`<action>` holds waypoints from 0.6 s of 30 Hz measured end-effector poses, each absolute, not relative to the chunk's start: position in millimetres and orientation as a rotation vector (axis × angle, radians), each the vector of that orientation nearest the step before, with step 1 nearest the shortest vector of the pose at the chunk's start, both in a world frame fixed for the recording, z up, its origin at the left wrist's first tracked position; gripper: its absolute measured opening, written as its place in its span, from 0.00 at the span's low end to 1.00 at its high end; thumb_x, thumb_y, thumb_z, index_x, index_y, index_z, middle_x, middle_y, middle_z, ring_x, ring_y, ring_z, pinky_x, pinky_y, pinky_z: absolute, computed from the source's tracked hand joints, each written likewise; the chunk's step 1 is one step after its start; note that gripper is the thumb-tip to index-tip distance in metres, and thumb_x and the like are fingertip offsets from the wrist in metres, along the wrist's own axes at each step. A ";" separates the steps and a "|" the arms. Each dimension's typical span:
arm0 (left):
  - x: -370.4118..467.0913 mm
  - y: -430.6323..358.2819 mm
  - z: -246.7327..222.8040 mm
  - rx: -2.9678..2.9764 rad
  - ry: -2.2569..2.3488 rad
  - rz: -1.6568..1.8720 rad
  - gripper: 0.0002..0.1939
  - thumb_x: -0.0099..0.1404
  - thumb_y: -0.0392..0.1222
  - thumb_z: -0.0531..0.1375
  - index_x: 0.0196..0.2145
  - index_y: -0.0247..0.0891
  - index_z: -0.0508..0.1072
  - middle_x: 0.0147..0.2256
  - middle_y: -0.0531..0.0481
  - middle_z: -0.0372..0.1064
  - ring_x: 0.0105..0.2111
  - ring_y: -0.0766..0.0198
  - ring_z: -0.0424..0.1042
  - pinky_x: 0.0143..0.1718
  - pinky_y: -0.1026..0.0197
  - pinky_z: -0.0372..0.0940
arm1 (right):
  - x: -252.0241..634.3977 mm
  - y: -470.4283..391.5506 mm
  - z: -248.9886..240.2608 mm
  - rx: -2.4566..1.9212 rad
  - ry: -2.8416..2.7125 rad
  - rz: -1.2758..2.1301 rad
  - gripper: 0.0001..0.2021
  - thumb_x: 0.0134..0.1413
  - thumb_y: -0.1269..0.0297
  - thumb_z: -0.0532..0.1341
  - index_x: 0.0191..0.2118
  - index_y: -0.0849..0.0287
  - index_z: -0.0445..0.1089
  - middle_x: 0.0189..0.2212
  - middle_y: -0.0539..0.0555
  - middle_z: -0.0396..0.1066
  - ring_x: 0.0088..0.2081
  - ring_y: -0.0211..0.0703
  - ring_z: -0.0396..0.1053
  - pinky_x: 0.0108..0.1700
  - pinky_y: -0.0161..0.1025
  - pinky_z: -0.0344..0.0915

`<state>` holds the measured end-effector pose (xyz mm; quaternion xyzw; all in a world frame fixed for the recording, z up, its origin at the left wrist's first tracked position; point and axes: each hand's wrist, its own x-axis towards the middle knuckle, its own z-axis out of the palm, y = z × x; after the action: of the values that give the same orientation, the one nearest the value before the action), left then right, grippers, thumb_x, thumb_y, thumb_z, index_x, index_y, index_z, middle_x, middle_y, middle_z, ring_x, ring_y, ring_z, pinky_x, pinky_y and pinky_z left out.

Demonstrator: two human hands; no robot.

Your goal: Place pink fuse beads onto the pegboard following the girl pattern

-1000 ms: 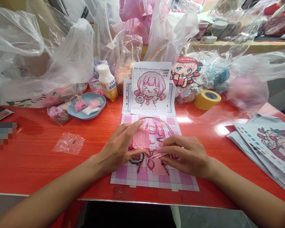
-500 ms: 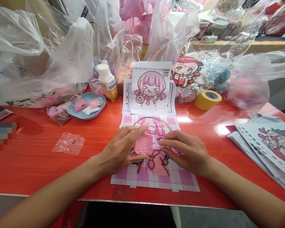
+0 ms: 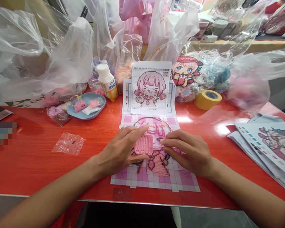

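Observation:
My left hand [image 3: 120, 147] grips a small square pink bead tray [image 3: 143, 144], its thumb along the near edge and its fingers at the far side. Rows of ridges or beads show inside the tray. Between its thumb and fingertips, my right hand [image 3: 188, 150] pinches a thin, pale, see-through tool [image 3: 156, 146], whose end points at the tray's right edge. The tool's exact kind is hard to make out. Beneath both hands lies a checked pink-and-white pegboard [image 3: 156, 183] carrying a partly covered bead figure [image 3: 158, 164].
A printed pattern sheet [image 3: 152, 88] stands behind the pegboard. To the left are a blue dish [image 3: 97, 112] with bead packets, a white-capped bottle [image 3: 106, 84] and a clear bag [image 3: 68, 143]. Yellow tape [image 3: 207, 99] and stacked papers [image 3: 266, 152] lie right; plastic bags [image 3: 71, 53] crowd the back.
My right fingertips have shifted very slightly right with the pale tool, and its end now sits by the tray's edge. My left hand and the tray stay in place.

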<state>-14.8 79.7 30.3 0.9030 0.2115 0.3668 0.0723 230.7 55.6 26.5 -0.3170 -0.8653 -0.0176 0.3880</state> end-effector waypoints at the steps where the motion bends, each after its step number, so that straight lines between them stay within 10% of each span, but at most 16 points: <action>1: -14.9 80.0 30.0 2.719 0.654 1.105 0.41 0.61 0.45 0.64 0.64 0.31 0.48 0.46 0.39 0.70 0.47 0.57 0.68 0.48 0.53 0.68 | 231.2 55.4 27.3 -0.796 -2.196 -0.030 0.06 0.58 0.72 0.61 0.41 0.59 0.68 0.32 0.52 0.69 0.31 0.32 0.67 0.29 0.30 0.64; 18: -15.3 81.2 29.7 2.729 0.883 1.165 0.44 0.58 0.44 0.67 0.64 0.32 0.49 0.47 0.38 0.69 0.45 0.56 0.70 0.48 0.52 0.66 | 234.4 54.5 28.7 -0.597 -2.534 0.299 0.05 0.61 0.66 0.57 0.41 0.58 0.68 0.33 0.51 0.69 0.30 0.31 0.64 0.28 0.31 0.59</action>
<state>-15.3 81.2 29.7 0.8813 0.2851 0.3761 0.0227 234.4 54.5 28.7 -0.2200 -0.9344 0.1104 0.2575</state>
